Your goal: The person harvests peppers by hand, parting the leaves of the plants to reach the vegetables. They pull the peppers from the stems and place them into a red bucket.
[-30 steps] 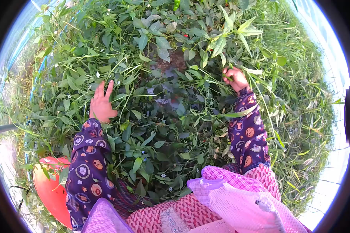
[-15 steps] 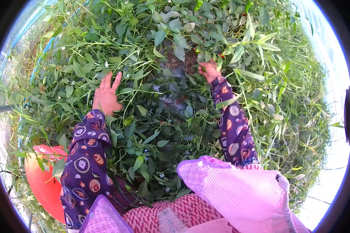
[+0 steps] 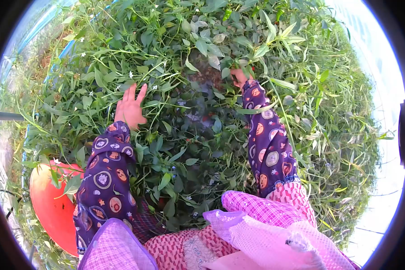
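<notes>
My left hand (image 3: 130, 108) lies against the leafy stems at the left, fingers spread, holding nothing. My right hand (image 3: 240, 78) reaches into the foliage at the upper middle, beside a patch of brown soil (image 3: 206, 74). Leaves partly cover its fingers, and what they touch is hidden. A small red spot of fruit (image 3: 253, 69) shows just right of that hand. Green peppers (image 3: 227, 14) hang among the leaves at the top. Small white flowers (image 3: 131, 74) dot the plants near my left hand.
A red-orange container (image 3: 51, 211) stands at the lower left beside my left sleeve. Dense green plants (image 3: 342, 112) spread to the right. Blue tubing (image 3: 66, 48) runs along the upper left. Pink and purple cloth (image 3: 265, 225) hangs at the bottom.
My right hand has moved slightly up and left, deeper into the leaves. My left hand sits slightly further right in view, still spread. The pink cloth at the bottom has shifted.
</notes>
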